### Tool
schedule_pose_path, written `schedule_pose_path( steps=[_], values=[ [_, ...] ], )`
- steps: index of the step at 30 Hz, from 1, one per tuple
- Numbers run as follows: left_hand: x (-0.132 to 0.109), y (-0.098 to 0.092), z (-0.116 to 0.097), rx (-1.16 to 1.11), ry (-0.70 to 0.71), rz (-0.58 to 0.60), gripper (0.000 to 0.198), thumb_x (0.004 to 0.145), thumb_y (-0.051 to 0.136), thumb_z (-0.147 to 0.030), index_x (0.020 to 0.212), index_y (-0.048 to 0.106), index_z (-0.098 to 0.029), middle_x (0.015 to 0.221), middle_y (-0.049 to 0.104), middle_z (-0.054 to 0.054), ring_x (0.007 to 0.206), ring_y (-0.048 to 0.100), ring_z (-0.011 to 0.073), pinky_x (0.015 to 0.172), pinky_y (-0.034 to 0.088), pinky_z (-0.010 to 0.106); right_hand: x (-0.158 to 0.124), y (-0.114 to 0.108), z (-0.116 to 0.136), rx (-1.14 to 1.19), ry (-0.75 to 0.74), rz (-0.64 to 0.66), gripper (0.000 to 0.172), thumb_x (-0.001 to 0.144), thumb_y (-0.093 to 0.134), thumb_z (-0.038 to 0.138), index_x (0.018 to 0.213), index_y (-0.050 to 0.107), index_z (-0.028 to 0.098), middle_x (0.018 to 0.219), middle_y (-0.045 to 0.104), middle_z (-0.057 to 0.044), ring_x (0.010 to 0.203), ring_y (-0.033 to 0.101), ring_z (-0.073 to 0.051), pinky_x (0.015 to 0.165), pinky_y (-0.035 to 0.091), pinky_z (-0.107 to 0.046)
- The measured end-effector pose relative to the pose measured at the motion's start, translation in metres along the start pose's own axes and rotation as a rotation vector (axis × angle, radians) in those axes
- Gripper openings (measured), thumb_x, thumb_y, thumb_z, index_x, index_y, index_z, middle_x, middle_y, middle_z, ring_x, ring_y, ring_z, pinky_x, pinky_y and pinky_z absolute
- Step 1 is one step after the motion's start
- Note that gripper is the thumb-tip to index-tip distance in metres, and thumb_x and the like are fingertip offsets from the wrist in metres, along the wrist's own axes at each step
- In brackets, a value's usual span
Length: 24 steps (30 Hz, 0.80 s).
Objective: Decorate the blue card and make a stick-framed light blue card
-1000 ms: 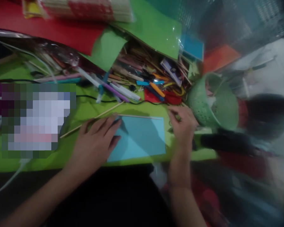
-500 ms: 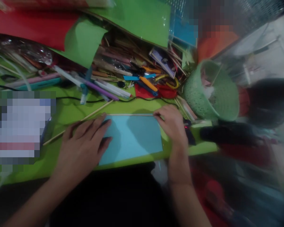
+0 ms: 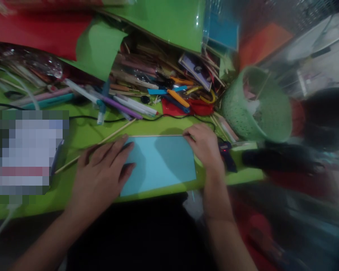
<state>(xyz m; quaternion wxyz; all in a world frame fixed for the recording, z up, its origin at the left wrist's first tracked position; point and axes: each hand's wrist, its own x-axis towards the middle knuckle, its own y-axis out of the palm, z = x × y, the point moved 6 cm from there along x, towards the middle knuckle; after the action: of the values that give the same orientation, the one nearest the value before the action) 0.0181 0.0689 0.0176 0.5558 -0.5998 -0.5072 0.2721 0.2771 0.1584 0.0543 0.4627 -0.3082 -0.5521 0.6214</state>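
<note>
A light blue sheet of paper (image 3: 163, 162) lies flat near the front edge of the green table. Along its far edge runs a thin pale stick (image 3: 158, 136). My left hand (image 3: 103, 160) rests over the paper's left end, fingers stretched out and fingertips at the stick's left end. With fingers closed, my right hand (image 3: 205, 145) pinches the stick's other end at the far right corner. Another wooden stick (image 3: 117, 130) lies slantwise on the table, passing partly behind my left hand.
Behind the paper are several pens (image 3: 121, 107), a yellow-handled tool (image 3: 207, 92) and coloured sheets (image 3: 163, 26). A green basket (image 3: 237, 109) stands at the right, near a dark glue gun (image 3: 227, 154) with a red light. A black cable (image 3: 115, 119) crosses the table. A blurred-out object (image 3: 28, 150) lies left.
The view has shifted slightly, so the basket and the paper appear a little farther right. Both hands keep their places on the paper and stick.
</note>
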Motion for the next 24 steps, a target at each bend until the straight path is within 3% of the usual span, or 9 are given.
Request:
schedule_pose_path(
  steps=[10,15,24],
  values=[
    [0.004,-0.002,-0.004,0.006,-0.013,-0.002,0.042,0.104,0.055,-0.027,0.145,0.060,-0.020,0.156,0.060,0.013,0.130,0.064,0.0372,0.108,0.045,0.059,-0.003,0.003,-0.003,0.007,-0.016,-0.044,0.019,0.098,0.060,0.014,0.089,0.075,0.024,0.091,0.075,-0.006,0.091,0.063,-0.026,0.083,0.046,-0.039],
    [0.005,-0.003,-0.005,0.012,-0.034,0.016,0.038,0.106,0.054,-0.028,0.142,0.064,-0.021,0.157,0.059,0.009,0.130,0.064,0.0343,0.110,0.046,0.057,-0.003,0.004,0.003,-0.011,-0.090,-0.130,0.016,0.100,0.062,0.021,0.102,0.078,0.025,0.097,0.076,-0.007,0.092,0.063,-0.027,0.084,0.047,-0.041],
    [0.006,-0.002,-0.006,-0.029,-0.064,0.037,0.039,0.105,0.056,-0.027,0.143,0.064,-0.022,0.159,0.058,0.008,0.134,0.062,0.0315,0.114,0.046,0.056,0.000,0.016,0.013,0.093,-0.131,-0.032,0.021,0.100,0.058,0.018,0.100,0.078,0.024,0.097,0.076,-0.006,0.092,0.068,-0.027,0.082,0.051,-0.040]
  ],
)
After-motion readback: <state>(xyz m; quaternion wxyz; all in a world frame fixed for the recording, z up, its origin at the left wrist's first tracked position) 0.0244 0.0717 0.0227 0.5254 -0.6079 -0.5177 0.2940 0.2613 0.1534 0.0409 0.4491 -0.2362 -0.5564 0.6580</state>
